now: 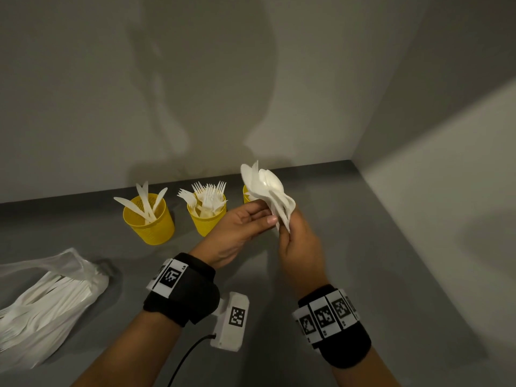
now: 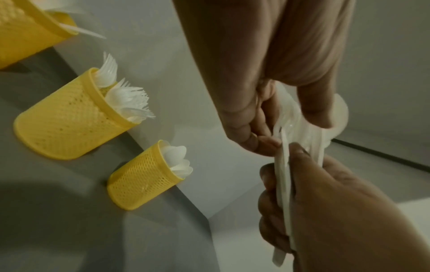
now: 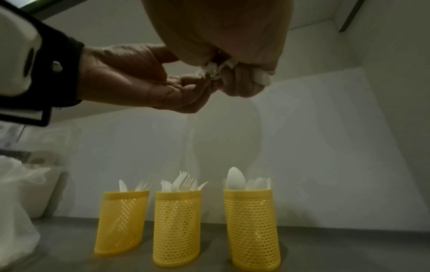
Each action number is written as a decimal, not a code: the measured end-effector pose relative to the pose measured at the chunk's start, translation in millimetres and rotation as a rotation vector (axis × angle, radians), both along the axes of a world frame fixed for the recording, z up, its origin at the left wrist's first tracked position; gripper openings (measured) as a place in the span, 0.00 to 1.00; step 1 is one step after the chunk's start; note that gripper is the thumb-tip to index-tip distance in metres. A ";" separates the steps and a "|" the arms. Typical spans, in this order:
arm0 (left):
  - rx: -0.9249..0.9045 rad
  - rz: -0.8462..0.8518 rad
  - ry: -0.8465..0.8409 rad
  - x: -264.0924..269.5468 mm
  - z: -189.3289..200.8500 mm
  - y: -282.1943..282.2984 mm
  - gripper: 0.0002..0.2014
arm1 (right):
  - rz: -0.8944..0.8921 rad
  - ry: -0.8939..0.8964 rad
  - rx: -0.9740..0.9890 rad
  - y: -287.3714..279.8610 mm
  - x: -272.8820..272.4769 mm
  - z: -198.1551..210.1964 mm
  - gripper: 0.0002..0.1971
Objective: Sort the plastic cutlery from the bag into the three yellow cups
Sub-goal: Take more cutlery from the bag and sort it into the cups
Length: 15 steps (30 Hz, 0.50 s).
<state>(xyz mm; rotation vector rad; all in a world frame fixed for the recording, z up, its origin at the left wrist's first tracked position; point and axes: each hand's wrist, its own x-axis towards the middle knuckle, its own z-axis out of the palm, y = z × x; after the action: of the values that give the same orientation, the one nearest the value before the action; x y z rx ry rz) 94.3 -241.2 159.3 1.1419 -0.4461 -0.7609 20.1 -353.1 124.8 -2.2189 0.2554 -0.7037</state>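
My right hand grips the spoon bundle by its handles; my left hand pinches it (9 o'clock side).

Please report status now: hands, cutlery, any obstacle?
Right hand grips spoon bundle; left hand pinches it. Spoon cup below, part full. Bag still loaded. No obstacle seen.

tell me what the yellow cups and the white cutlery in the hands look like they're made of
Yellow cups: probably moulded plastic, matte, with perforated mesh walls and a solid rim band. Bunch of spoons in the right hand: thin white plastic, smooth with a slight sheen, faintly translucent at the edges.
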 end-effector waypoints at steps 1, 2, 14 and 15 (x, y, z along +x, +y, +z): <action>0.030 0.032 -0.035 0.2 -0.2 -0.8 0.14 | 0.024 0.036 0.070 0.3 -0.3 -0.3 0.19; 0.060 0.074 -0.065 0.8 -0.9 -2.1 0.12 | 0.047 0.052 0.128 1.2 0.0 -0.2 0.20; 0.194 0.286 -0.093 2.5 1.9 -7.5 0.10 | 0.059 0.020 0.569 12.8 10.2 -5.4 0.12; 0.198 0.264 -0.054 3.4 1.8 -8.0 0.10 | 0.045 0.020 0.585 11.5 10.3 -6.2 0.11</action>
<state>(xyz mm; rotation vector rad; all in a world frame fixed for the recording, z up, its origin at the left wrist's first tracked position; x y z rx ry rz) 97.6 -249.3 161.1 1.3780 -0.2607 -0.5529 30.5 -341.5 118.6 -1.6681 0.3676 -0.5007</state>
